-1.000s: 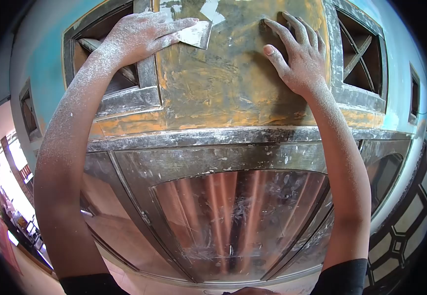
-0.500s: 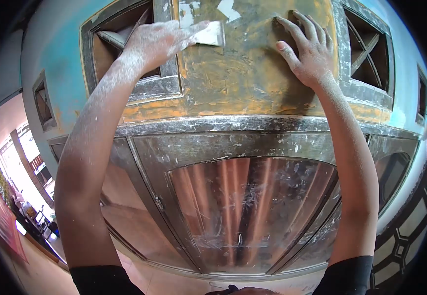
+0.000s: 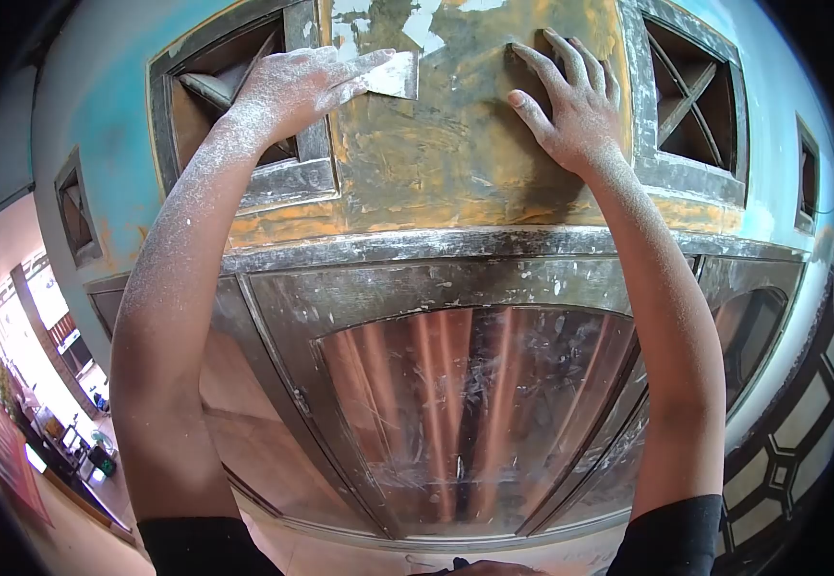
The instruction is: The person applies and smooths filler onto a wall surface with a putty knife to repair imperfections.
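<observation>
White powder coats both my hands and forearms. In my left hand point(image 3: 306, 86) is a small flat scraper blade point(image 3: 395, 77), pinched between thumb and fingers, its face against the wall panel point(image 3: 426, 144). That panel is patchy brown and orange, with white filler patches point(image 3: 423, 27) just above and right of the blade. My right hand point(image 3: 575, 106) rests on the right part of the same panel, fingers spread, with nothing in it.
Framed vent openings with crossed slats flank the panel, one at the left point(image 3: 234, 86) and one at the right point(image 3: 690, 96). Below runs a worn wooden ledge point(image 3: 436, 245) over a door with arched glass point(image 3: 474, 403). Bright doorway point(image 3: 47, 298) at far left.
The whole view has shifted, so the wall and both hands appear further left. The blade sits slightly lower relative to the white patches. My right hand keeps its place on the panel.
</observation>
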`<action>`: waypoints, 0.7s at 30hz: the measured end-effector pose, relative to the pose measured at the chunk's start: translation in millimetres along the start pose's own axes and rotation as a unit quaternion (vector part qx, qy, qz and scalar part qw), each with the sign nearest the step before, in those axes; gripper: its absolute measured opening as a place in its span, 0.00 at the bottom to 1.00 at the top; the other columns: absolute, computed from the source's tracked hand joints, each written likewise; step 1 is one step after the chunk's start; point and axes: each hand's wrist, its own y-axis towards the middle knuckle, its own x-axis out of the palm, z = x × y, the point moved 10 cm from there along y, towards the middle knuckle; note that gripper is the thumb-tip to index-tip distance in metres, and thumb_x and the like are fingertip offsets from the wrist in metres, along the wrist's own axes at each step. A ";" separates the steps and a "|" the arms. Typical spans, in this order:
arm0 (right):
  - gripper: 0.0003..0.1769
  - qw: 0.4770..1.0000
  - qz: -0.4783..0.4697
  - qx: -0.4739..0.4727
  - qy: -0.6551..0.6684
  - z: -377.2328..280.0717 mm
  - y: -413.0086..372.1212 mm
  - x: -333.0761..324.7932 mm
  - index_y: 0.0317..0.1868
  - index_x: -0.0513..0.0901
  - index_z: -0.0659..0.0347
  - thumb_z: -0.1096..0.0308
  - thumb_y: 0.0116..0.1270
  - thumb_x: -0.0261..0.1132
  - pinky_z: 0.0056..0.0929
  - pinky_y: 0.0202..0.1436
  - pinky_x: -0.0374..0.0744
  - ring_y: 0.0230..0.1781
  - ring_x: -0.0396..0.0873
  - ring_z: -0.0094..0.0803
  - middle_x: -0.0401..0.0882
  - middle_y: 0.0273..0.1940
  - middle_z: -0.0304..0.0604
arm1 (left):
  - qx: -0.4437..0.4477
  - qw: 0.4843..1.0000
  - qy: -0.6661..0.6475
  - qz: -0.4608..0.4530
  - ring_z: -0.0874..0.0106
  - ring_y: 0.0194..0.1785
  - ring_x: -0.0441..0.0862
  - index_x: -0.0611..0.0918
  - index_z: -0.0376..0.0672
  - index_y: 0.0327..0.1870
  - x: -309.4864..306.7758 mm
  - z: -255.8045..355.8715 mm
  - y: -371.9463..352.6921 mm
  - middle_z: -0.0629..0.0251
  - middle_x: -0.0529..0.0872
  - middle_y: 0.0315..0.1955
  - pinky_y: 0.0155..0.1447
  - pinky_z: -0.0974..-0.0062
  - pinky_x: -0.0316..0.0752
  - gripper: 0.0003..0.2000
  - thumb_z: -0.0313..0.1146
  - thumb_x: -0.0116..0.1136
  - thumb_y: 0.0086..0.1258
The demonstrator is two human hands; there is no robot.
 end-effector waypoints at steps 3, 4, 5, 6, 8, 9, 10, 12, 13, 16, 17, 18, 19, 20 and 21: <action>0.35 1.000 -0.003 -0.002 -0.002 -0.6 0.6 0.1 0.80 0.65 0.25 0.28 0.77 0.50 0.60 0.87 0.46 0.85 0.52 0.46 0.59 0.82 0.42 | -0.013 0.999 -0.014 -0.029 0.60 0.60 0.86 0.63 0.76 0.82 -4.8 4.5 -0.7 0.57 0.86 0.54 0.61 0.58 0.84 0.25 0.52 0.42 0.86; 0.35 1.000 0.003 -0.003 0.001 -0.7 0.2 -1.8 0.80 0.66 0.28 0.31 0.77 0.52 0.58 0.86 0.47 0.85 0.52 0.46 0.59 0.82 0.41 | -0.013 0.999 -0.013 -0.032 0.60 0.60 0.86 0.63 0.76 0.82 -0.1 5.1 -3.2 0.57 0.86 0.54 0.61 0.58 0.84 0.25 0.52 0.42 0.86; 0.34 1.000 0.009 -0.003 0.004 -1.0 0.2 -3.7 0.80 0.67 0.30 0.34 0.78 0.54 0.56 0.86 0.49 0.84 0.53 0.47 0.58 0.82 0.40 | -0.018 0.999 -0.042 0.011 0.60 0.60 0.86 0.63 0.75 0.82 -2.4 5.3 -6.6 0.57 0.86 0.53 0.61 0.58 0.84 0.25 0.52 0.43 0.86; 0.34 1.000 0.009 -0.003 0.006 -0.6 0.5 -3.5 0.80 0.67 0.30 0.34 0.78 0.54 0.56 0.86 0.49 0.84 0.53 0.47 0.58 0.82 0.40 | -0.023 0.996 -0.071 0.055 0.59 0.59 0.86 0.64 0.74 0.82 -9.8 5.1 -9.2 0.57 0.86 0.53 0.61 0.57 0.84 0.25 0.52 0.43 0.86; 0.34 1.000 0.010 -0.013 0.010 0.1 1.1 -3.8 0.79 0.67 0.30 0.34 0.78 0.53 0.56 0.86 0.49 0.84 0.54 0.46 0.59 0.82 0.40 | -0.062 0.994 -0.090 0.028 0.58 0.59 0.86 0.64 0.73 0.82 -2.2 1.1 -17.4 0.57 0.87 0.54 0.60 0.56 0.84 0.25 0.51 0.44 0.86; 0.34 1.000 0.011 -0.011 0.009 0.3 1.2 -5.2 0.79 0.67 0.30 0.34 0.78 0.53 0.56 0.86 0.49 0.84 0.54 0.46 0.59 0.82 0.40 | -0.100 0.989 -0.109 0.003 0.58 0.58 0.86 0.64 0.73 0.82 1.0 -1.5 -23.6 0.58 0.87 0.55 0.59 0.56 0.84 0.25 0.51 0.45 0.86; 0.34 1.000 0.010 -0.012 0.003 -1.6 1.5 -6.7 0.79 0.67 0.30 0.34 0.78 0.53 0.56 0.86 0.49 0.84 0.54 0.46 0.59 0.82 0.40 | -0.137 0.983 -0.118 -0.025 0.55 0.57 0.87 0.64 0.72 0.82 -0.2 -0.3 -29.2 0.58 0.87 0.56 0.59 0.54 0.83 0.25 0.50 0.46 0.85; 0.34 1.000 0.008 -0.014 -0.004 -1.6 1.0 -6.7 0.79 0.68 0.30 0.33 0.78 0.53 0.56 0.86 0.49 0.84 0.54 0.46 0.59 0.82 0.40 | -0.146 0.981 -0.125 -0.004 0.54 0.56 0.87 0.65 0.71 0.81 -4.6 7.2 -31.8 0.57 0.88 0.54 0.59 0.53 0.83 0.25 0.49 0.47 0.85; 0.34 1.000 0.012 -0.014 0.005 -1.5 1.1 -5.9 0.79 0.68 0.30 0.33 0.78 0.53 0.56 0.86 0.49 0.84 0.54 0.46 0.59 0.82 0.40 | -0.157 0.979 -0.132 0.015 0.53 0.55 0.88 0.65 0.70 0.81 -5.9 7.0 -33.2 0.55 0.89 0.53 0.59 0.51 0.83 0.25 0.49 0.47 0.85; 0.34 1.000 0.012 -0.013 0.008 -2.1 1.3 -5.1 0.79 0.68 0.30 0.33 0.77 0.53 0.56 0.86 0.49 0.84 0.54 0.46 0.59 0.82 0.40 | -0.166 0.973 -0.160 0.020 0.50 0.53 0.88 0.76 0.60 0.74 -7.1 5.2 -22.5 0.50 0.90 0.49 0.58 0.50 0.83 0.21 0.49 0.48 0.84; 0.34 1.000 0.009 -0.012 0.004 -1.7 1.1 -5.1 0.79 0.68 0.30 0.32 0.77 0.53 0.56 0.86 0.49 0.84 0.54 0.46 0.59 0.82 0.40 | -0.175 0.972 -0.157 -0.002 0.50 0.52 0.89 0.80 0.56 0.71 -5.7 4.5 -19.8 0.50 0.90 0.48 0.58 0.50 0.83 0.20 0.49 0.48 0.84; 0.34 1.000 0.008 -0.012 0.002 -1.5 0.6 -5.4 0.79 0.68 0.30 0.32 0.77 0.53 0.56 0.86 0.49 0.84 0.54 0.46 0.59 0.82 0.40 | -0.175 0.972 -0.158 -0.001 0.50 0.52 0.89 0.80 0.56 0.71 -5.1 3.6 -18.1 0.50 0.90 0.48 0.58 0.50 0.83 0.20 0.49 0.48 0.84; 0.34 1.000 0.008 -0.014 0.006 -1.4 0.6 -5.7 0.79 0.68 0.29 0.32 0.77 0.53 0.56 0.86 0.49 0.84 0.54 0.46 0.59 0.82 0.41 | -0.172 0.973 -0.152 0.002 0.50 0.52 0.89 0.82 0.54 0.68 -5.6 2.8 -15.9 0.49 0.90 0.48 0.58 0.50 0.83 0.20 0.50 0.49 0.83; 0.34 1.000 0.008 -0.015 0.009 -1.4 0.7 -6.0 0.79 0.68 0.29 0.32 0.77 0.53 0.56 0.86 0.49 0.84 0.54 0.47 0.59 0.82 0.41 | -0.168 0.975 -0.146 0.006 0.50 0.52 0.89 0.84 0.52 0.65 -6.0 2.4 -13.3 0.48 0.90 0.47 0.59 0.50 0.83 0.20 0.50 0.49 0.83; 0.34 1.000 0.009 -0.016 0.008 -0.6 1.5 -6.0 0.79 0.68 0.29 0.32 0.77 0.53 0.56 0.86 0.49 0.84 0.54 0.47 0.59 0.82 0.41 | -0.168 0.975 -0.146 0.004 0.52 0.52 0.89 0.83 0.52 0.67 -4.8 2.0 -10.4 0.48 0.90 0.48 0.60 0.51 0.83 0.22 0.52 0.49 0.83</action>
